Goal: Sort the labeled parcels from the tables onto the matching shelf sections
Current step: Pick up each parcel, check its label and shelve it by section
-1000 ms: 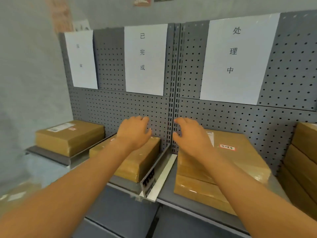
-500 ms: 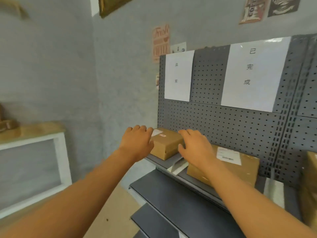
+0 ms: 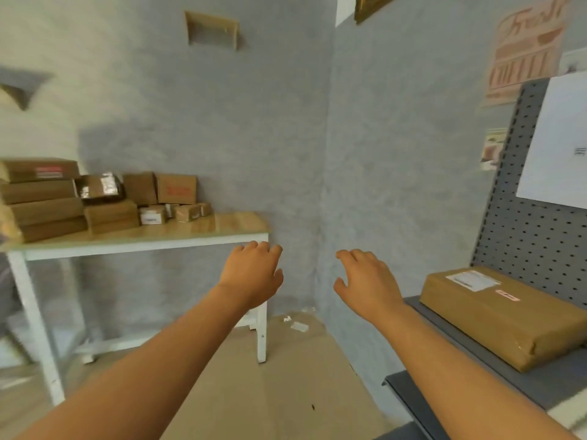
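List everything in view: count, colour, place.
parcels on the table: roughly a dozen, brown cardboard, stacked and clustered at the left end of the tabletop; exact count unclear from blur
table: one, light wood top on white legs, against the left wall
parcel on the shelf: one, brown with a white label and a small red mark, lying flat at right
shelf: one, dark grey, lower right
pegboard: one, grey perforated, behind the shelf
sign sheet: one, white, on the pegboard
poster: one, pinkish, upper right wall
cardboard sheet: one, tan, on the floor
left hand: empty, fingers relaxed, in the air
right hand: empty, fingers relaxed, in the air
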`<control>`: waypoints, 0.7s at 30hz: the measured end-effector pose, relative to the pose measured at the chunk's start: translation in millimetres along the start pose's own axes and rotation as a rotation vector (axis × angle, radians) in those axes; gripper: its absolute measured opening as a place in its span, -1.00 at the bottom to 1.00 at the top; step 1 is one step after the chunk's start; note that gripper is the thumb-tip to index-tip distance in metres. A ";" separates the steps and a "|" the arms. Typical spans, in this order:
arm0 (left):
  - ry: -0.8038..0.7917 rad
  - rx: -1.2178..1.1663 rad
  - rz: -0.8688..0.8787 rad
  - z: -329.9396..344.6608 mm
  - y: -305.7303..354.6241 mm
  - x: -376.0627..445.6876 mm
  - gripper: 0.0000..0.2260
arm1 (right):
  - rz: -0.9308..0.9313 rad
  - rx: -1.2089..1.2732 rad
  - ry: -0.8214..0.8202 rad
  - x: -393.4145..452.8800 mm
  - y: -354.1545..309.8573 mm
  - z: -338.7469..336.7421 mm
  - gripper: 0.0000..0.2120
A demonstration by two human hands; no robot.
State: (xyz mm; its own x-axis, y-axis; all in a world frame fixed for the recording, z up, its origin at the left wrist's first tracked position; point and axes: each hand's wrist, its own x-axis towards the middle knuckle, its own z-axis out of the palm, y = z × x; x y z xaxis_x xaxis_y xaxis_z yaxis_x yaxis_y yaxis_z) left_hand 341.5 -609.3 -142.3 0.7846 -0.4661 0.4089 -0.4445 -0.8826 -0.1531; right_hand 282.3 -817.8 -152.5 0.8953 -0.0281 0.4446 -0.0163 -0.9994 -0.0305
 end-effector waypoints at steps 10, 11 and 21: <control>-0.029 0.111 -0.219 61.9 -126.8 84.1 -0.61 | -0.166 0.144 -0.005 168.9 -51.8 90.4 -0.55; -0.030 0.113 -0.243 66.8 -139.7 88.9 -0.60 | -0.191 0.152 -0.008 185.1 -60.9 98.1 -0.56; -0.045 0.184 -0.465 104.7 -299.0 100.9 -0.61 | -0.438 0.297 -0.043 310.1 -198.7 171.8 -0.53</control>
State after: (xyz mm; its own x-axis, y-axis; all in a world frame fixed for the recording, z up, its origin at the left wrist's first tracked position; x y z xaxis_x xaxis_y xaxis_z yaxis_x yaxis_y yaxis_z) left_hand 598.8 -398.8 -149.4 0.9014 -0.0191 0.4326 0.0373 -0.9919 -0.1215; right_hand 639.7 -624.5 -162.4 0.8077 0.3976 0.4354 0.4845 -0.8684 -0.1058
